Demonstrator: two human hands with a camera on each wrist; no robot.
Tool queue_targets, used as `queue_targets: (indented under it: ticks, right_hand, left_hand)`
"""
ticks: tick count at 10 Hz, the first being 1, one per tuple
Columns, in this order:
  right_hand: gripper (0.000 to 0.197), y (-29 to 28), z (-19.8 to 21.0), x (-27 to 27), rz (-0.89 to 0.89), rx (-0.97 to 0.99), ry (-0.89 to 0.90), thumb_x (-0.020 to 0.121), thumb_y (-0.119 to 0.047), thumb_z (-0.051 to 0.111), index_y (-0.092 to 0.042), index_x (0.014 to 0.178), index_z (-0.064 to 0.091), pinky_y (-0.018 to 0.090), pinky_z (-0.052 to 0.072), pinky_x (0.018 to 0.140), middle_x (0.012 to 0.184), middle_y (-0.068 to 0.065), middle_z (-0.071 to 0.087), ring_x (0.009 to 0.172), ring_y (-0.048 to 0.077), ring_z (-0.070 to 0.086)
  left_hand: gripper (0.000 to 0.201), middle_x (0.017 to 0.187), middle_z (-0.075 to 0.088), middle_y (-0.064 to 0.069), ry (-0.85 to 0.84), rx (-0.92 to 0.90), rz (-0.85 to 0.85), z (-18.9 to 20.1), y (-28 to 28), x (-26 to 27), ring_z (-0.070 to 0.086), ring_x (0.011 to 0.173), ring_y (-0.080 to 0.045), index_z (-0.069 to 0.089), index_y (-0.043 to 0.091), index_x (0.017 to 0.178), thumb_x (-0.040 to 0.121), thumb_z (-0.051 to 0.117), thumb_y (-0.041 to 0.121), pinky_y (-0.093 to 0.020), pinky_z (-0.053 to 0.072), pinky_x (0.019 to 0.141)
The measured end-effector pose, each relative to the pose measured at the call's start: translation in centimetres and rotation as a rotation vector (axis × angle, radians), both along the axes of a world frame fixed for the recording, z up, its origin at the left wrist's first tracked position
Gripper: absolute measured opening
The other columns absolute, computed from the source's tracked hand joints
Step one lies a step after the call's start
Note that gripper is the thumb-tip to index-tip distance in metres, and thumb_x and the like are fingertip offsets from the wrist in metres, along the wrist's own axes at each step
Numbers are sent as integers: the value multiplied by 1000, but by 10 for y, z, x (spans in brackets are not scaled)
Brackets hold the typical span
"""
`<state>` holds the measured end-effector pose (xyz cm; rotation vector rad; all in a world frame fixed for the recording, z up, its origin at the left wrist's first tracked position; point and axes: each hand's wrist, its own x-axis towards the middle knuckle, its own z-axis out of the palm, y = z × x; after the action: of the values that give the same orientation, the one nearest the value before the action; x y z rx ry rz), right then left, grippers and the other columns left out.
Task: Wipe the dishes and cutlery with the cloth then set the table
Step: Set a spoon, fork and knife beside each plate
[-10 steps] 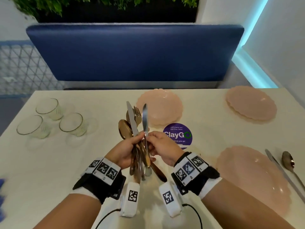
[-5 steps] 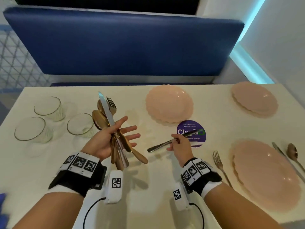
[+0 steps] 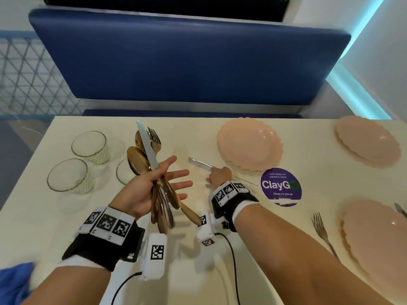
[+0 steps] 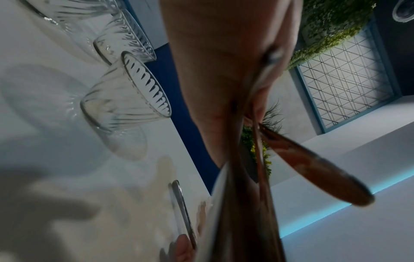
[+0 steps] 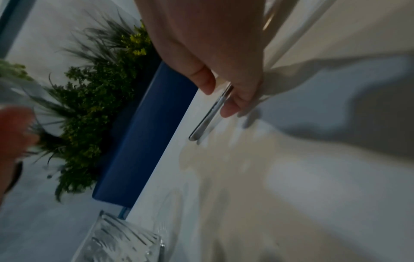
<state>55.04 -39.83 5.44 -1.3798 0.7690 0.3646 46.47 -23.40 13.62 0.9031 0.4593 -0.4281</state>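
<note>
My left hand (image 3: pixel 160 183) holds a bundle of cutlery (image 3: pixel 146 153) upright above the table: a silver knife, gold spoons and a fork, clamped by the thumb while the fingers stretch out. Their handles (image 4: pixel 246 203) fill the left wrist view. My right hand (image 3: pixel 220 175) pinches a single silver knife (image 3: pixel 200 165) between thumb and fingertips (image 5: pixel 230 106), just left of the far middle pink plate (image 3: pixel 248 144). The knife (image 5: pixel 210 113) is low over the table, its rounded end pointing away. I cannot tell whether it touches.
Two more pink plates sit at the far right (image 3: pixel 367 139) and near right (image 3: pixel 378 245), the latter with a fork (image 3: pixel 323 234) beside it. Three glasses (image 3: pixel 90 144) stand at the left. A purple sticker (image 3: pixel 280 186) and a blue cloth (image 3: pixel 13 280) are also in view.
My right hand pulled one knife out of the bundle, then carried it from by the sticker up to the left of the far middle plate. The left hand kept the bundle.
</note>
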Motion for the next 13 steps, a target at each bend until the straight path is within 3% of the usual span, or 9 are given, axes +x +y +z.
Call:
queue_targets:
  ticks: [1, 2, 3, 4, 5, 6, 10, 13]
  right_hand:
    - [24, 20, 7, 11, 520, -406, 44, 98, -23, 46, -2, 105, 55, 32, 46, 92, 123, 9, 60, 100, 22, 61]
    - [18, 24, 14, 13, 790, -674, -1, 98, -17, 44, -7, 101, 59, 24, 43, 80, 120, 4, 62, 103, 21, 60]
    - [17, 17, 14, 25, 1013, -919, -80, 95, -11, 43, -2, 93, 57, 20, 32, 54, 95, 5, 55, 91, 25, 58]
    - [14, 15, 17, 36, 1091, -1146, -174, 91, -14, 45, -8, 99, 56, 35, 48, 78, 100, 7, 53, 98, 26, 52]
    - [25, 21, 20, 42, 1154, -1160, -284, 93, -10, 43, -8, 113, 57, 34, 44, 82, 116, 10, 57, 109, 29, 55]
    - [24, 26, 23, 52, 1261, -1221, -318, 94, -7, 43, -3, 111, 58, 31, 45, 74, 113, 12, 63, 102, 28, 62]
    - [20, 51, 13, 124, 1025, -1155, -261, 96, -3, 45, 2, 109, 59, 29, 49, 84, 114, 15, 65, 105, 28, 63]
    - [22, 51, 7, 140, 1003, -1199, -308, 96, -3, 43, 0, 110, 59, 29, 50, 90, 116, 14, 64, 108, 26, 62]
  left_hand:
    - [36, 109, 71, -14, -4, 5, 24, 3, 11, 4, 69, 94, -36, 50, 23, 132, 100, 35, 26, -48, 59, 70]
    - [36, 111, 70, -15, -12, 13, 48, 5, 22, 8, 69, 94, -35, 50, 23, 132, 100, 35, 26, -48, 59, 71]
    - [35, 110, 70, -14, -18, 19, 62, 8, 30, 13, 70, 94, -34, 51, 24, 131, 100, 35, 27, -47, 59, 69]
    - [35, 111, 70, -13, -14, 12, 77, 11, 32, 19, 69, 96, -35, 51, 24, 131, 100, 34, 27, -47, 59, 71]
    - [35, 111, 70, -14, -8, 8, 86, 14, 31, 26, 69, 97, -35, 51, 23, 131, 100, 35, 27, -49, 58, 73]
    - [35, 111, 70, -15, -5, -7, 86, 15, 31, 33, 69, 96, -35, 52, 22, 131, 100, 36, 27, -49, 58, 72]
    - [36, 108, 71, -13, -20, -22, 108, 9, 44, 45, 70, 93, -33, 55, 22, 127, 99, 34, 28, -44, 60, 66]
    - [35, 109, 71, -14, -16, -47, 129, 8, 49, 54, 70, 94, -34, 55, 22, 127, 99, 34, 27, -45, 59, 65]
